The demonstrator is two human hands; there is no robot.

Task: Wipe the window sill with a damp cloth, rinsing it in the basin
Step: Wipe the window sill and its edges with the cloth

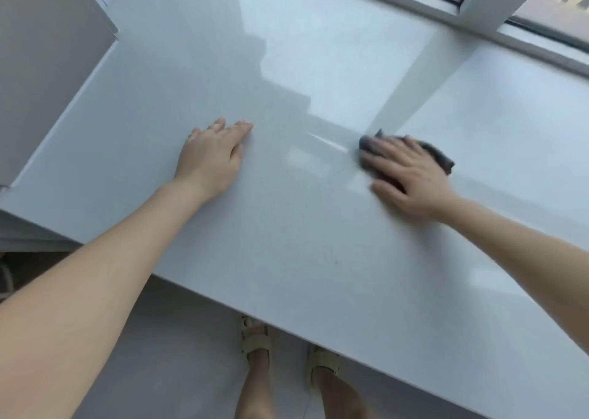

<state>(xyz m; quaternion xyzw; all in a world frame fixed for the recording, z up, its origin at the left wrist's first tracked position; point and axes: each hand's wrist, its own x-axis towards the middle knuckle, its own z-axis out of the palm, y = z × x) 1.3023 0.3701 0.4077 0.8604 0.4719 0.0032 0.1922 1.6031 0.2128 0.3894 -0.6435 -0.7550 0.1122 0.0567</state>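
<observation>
A wide, glossy white window sill [302, 227] fills most of the view. My right hand [411, 176] lies flat on a dark grey cloth [438, 156] at the sill's middle right, fingers spread and pressing it onto the surface; the cloth shows around the fingertips and behind the hand. A wet streak shines just left of the cloth. My left hand [212, 154] rests flat on the sill to the left, fingers straight, holding nothing. No basin is in view.
The window frame [478, 14] runs along the back right of the sill. A wall corner [47, 68] borders the sill at left. Below the sill's front edge are the grey floor [175, 355] and my feet in sandals [255, 339].
</observation>
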